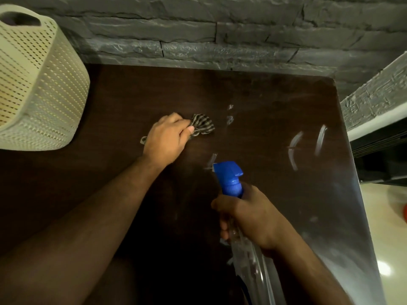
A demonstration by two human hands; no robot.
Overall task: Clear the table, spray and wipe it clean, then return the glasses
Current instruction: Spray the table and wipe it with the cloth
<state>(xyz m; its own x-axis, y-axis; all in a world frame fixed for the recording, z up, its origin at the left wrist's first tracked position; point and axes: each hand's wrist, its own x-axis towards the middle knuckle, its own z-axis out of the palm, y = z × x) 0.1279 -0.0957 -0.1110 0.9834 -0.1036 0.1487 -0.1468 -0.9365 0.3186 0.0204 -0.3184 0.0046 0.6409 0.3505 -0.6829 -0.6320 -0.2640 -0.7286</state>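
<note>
My left hand [167, 137] presses a striped grey cloth [202, 126] onto the dark brown table [275, 102] near its middle. My right hand [248, 214] grips a clear spray bottle [253, 260] with a blue trigger head [229, 176], held above the table's near right part, nozzle pointing away from me. Wet streaks [295, 148] shine on the right side of the tabletop. No glasses are in view.
A cream perforated plastic basket [37, 84] stands at the table's left edge. A grey stone wall [198, 36] runs along the far edge. To the right, the table ends at a drop to a pale tiled floor [387, 238].
</note>
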